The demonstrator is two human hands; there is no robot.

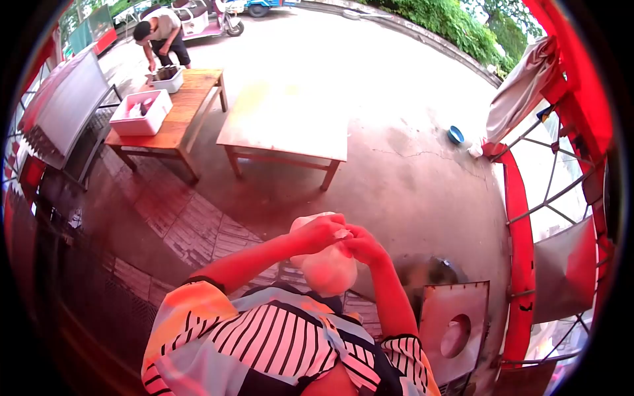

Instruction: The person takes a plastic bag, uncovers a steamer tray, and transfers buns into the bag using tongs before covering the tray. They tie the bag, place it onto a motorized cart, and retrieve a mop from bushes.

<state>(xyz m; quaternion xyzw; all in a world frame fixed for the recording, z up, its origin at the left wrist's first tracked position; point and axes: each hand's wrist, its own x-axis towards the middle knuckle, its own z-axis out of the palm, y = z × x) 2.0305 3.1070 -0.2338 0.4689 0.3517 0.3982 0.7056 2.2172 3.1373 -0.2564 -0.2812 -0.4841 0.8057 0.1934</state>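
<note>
Right now both hands meet in front of the chest at the top of a pale plastic bag (328, 269), which hangs full and rounded below them. The left hand (321, 231) grips the gathered neck of the bag, fingers curled and pressed together around it; the right hand (362, 245) meets it from the other side, fingertips pinching the same bunched plastic. As a judgement, the bag already looks filled and its mouth drawn together, while the closing of the neck seems only in hand: no knot shows, and the fingers hide that spot.

Near right, low down, stands a metal box (453, 328) with a round hole in its face, with a dark pot (429, 269) just beyond it; these sit closest to the bag and would be the first things to bump. A red frame (520, 251) runs up the right side. Farther off, in the middle, a bare low table (285, 125) stands on the concrete. At the far left a wooden table (181, 109) carries two white tubs (140, 113), and another person (162, 36) bends over it, well apart from the hands.
</note>
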